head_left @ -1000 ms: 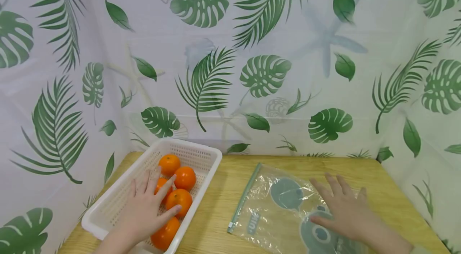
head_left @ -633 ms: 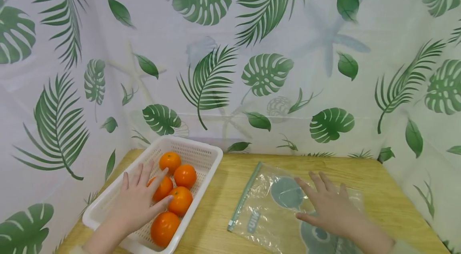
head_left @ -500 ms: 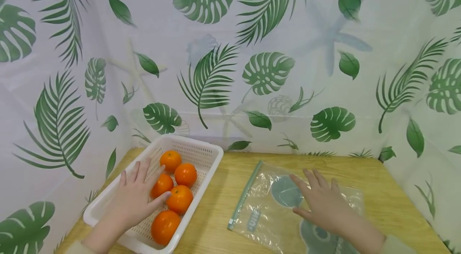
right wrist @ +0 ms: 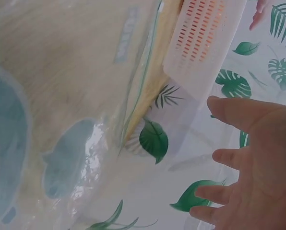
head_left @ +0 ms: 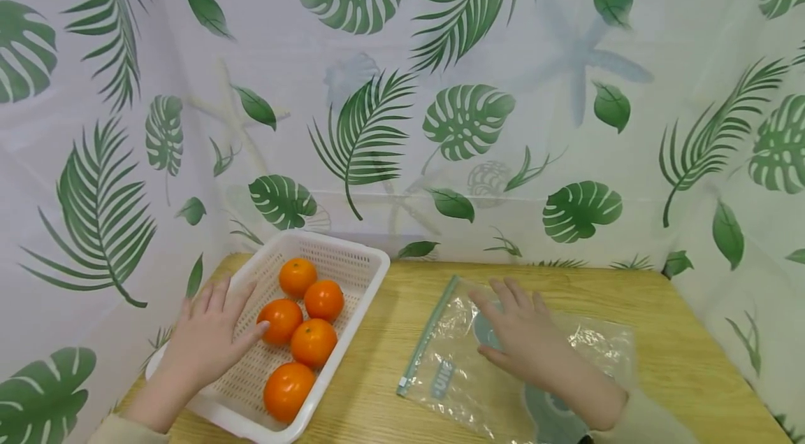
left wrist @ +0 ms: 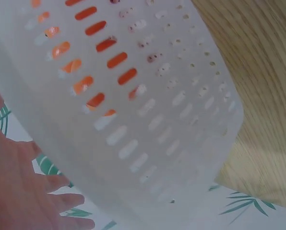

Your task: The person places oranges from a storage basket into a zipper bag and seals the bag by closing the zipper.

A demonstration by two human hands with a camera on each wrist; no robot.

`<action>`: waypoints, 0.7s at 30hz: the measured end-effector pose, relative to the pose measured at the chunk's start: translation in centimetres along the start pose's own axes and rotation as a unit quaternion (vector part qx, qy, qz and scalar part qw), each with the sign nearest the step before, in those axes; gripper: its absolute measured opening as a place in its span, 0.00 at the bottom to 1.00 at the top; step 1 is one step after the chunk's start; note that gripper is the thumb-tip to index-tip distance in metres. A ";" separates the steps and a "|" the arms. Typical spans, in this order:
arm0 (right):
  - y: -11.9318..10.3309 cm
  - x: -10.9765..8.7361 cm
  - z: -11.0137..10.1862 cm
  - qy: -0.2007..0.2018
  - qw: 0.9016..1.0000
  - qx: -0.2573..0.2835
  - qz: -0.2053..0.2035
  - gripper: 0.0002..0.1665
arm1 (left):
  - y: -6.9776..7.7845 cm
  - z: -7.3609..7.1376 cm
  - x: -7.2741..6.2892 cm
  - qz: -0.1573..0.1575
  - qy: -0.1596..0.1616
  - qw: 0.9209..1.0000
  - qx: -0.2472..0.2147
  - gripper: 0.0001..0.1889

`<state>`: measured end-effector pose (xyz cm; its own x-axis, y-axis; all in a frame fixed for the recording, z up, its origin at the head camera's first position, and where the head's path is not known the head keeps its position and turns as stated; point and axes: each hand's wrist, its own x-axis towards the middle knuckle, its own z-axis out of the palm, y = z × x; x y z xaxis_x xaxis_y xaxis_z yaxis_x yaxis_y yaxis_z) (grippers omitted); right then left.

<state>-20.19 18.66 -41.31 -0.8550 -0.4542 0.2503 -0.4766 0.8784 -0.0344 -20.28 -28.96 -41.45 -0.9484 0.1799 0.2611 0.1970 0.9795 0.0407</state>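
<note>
A white perforated plastic basket stands at the left of the table, holding several oranges along its right side. My left hand is over the basket's left side, fingers spread and nothing in its grasp. To the right lies a clear zip bag with blue-grey printed shapes and a green zip strip along its left edge. Above the bag my right hand hovers with straight, spread fingers and an empty palm. In the right wrist view, that hand shows its fingers apart from the bag.
The wooden table ends against a white cloth backdrop printed with green leaves, which also encloses both sides. Bare wood shows between basket and bag. The basket's raised rim surrounds the oranges.
My left hand has moved left, off the oranges, uncovering more of them. The right hand has shifted left across the bag. Basket, oranges and bag keep their places.
</note>
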 end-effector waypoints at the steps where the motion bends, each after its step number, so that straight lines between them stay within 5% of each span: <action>1: -0.3 0.1 0.0 0.000 1.000 0.005 0.000 0.49 | -0.2 0.0 0.0 -0.002 0.000 1.000 -0.001 0.40; 21: -4.9 2.8 0.5 -0.014 0.998 0.006 -0.061 0.46 | -2.4 0.1 -1.1 -0.060 -0.027 0.998 -0.010 0.40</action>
<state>-20.40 13.03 -40.91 -0.7964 -0.5610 0.2258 -0.5790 0.8152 -0.0169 -19.80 -31.53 -41.96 -0.9776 0.0661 0.2000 0.0853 0.9924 0.0888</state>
